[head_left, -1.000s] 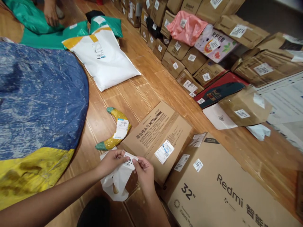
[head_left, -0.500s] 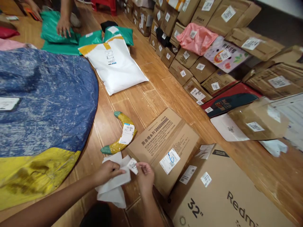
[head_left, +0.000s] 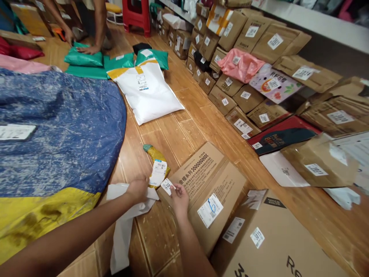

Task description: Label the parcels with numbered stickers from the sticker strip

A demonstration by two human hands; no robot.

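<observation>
My right hand (head_left: 180,198) pinches a small white number label (head_left: 167,187) by its edge, just above the corner of a brown carton (head_left: 201,184). My left hand (head_left: 138,189) is closed at the lower end of a curved yellow package with green tips (head_left: 163,161). White label paper (head_left: 121,234) hangs from under that hand and trails down to the floor. The hand covers the package's lower tip, so I cannot tell whether its fingers touch the package. A shipping label (head_left: 158,172) is stuck on the package.
A large Redmi carton (head_left: 276,234) lies at the lower right. Labelled boxes (head_left: 248,96) are stacked along the right. A white bag (head_left: 155,94) lies ahead, and a blue and yellow sack (head_left: 72,111) fills the left. Another person's hands (head_left: 89,50) press a green parcel (head_left: 83,57).
My left hand has moved up and right to the yellow package's lower end. The paper has unfolded downward. The label has risen slightly in my right hand. The view has shifted.
</observation>
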